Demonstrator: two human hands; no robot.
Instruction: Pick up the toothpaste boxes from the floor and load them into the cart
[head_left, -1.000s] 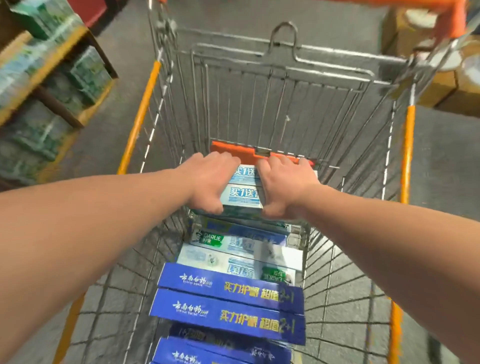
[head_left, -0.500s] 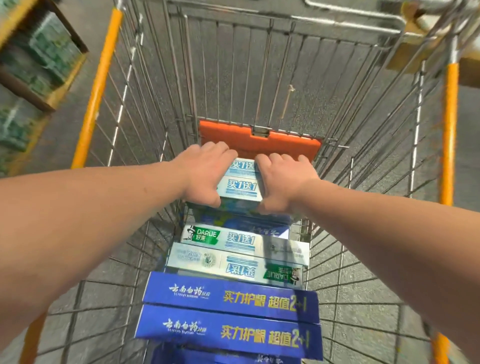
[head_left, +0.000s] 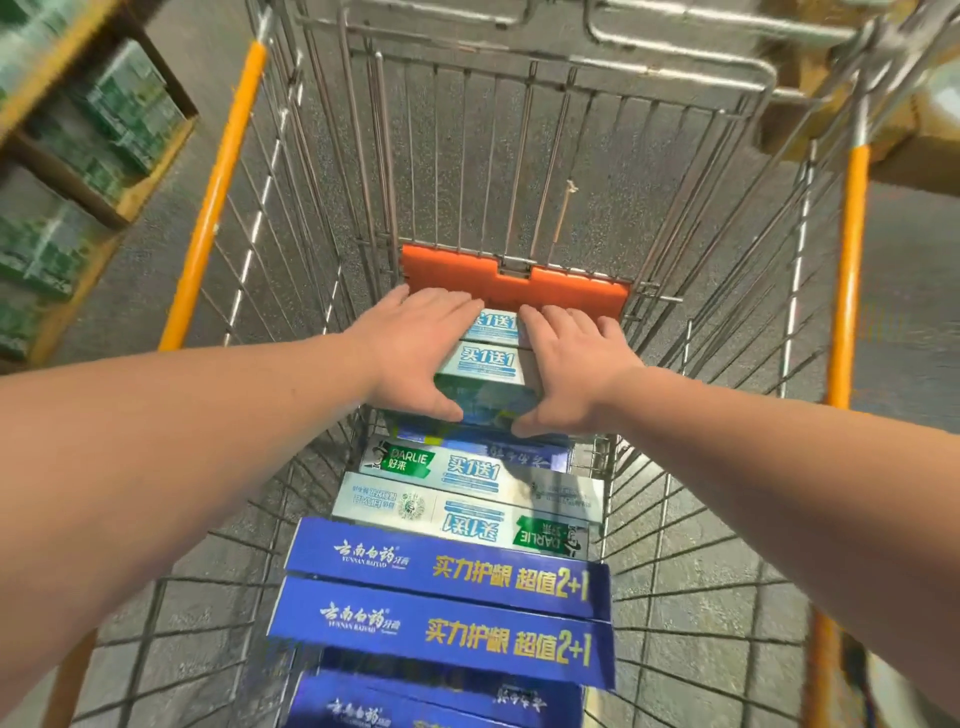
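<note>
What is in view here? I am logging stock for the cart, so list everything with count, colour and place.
Light blue and white toothpaste boxes: a small stack, exact count unclear, at the far end of the cart, held between both hands.
Darlie toothpaste boxes: two, silver-white with green labels, mid-cart, side by side.
Yunnan Baiyao toothpaste boxes: at least three, dark blue with gold lettering, near end of the cart.
Shopping cart: one, silver wire with yellow-orange side rails.
Child-seat flap: one, orange, at the cart's far end.
Shelf of green packs: one, wooden, on the left.
Cardboard cartons: brown, upper right, count unclear.
Floor: grey.
Left hand: grip on the stack's left side.
Right hand: grip on its right side.
</note>
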